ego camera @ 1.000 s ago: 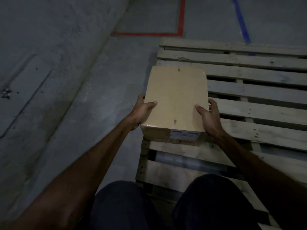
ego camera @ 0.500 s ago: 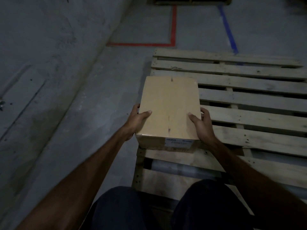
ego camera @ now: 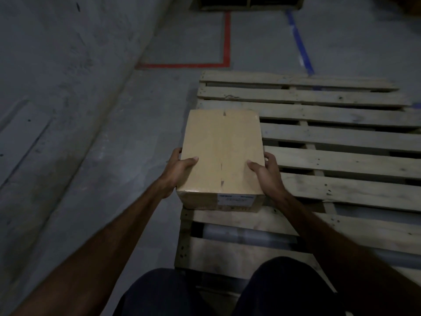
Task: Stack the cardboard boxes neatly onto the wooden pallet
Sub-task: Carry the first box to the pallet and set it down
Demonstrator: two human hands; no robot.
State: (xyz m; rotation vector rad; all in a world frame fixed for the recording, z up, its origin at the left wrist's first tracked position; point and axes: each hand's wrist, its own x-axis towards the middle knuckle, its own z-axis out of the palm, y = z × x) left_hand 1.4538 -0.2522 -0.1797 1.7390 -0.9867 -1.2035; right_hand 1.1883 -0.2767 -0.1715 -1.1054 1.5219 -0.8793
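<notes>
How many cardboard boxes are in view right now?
1: the cardboard box sits at the wooden pallet's left edge, held between both hands. Others may lie outside the view.

The label on the cardboard box's near side is too blurred to read — the wooden pallet runs off the frame's right edge — and both hands' fingers curl out of sight behind the box.

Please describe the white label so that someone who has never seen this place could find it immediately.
Find the wooden pallet on the grey floor, then the cardboard box at its left edge, held between both hands. The white label is on the box's near side face, the only pale printed patch on plain brown cardboard.
</notes>
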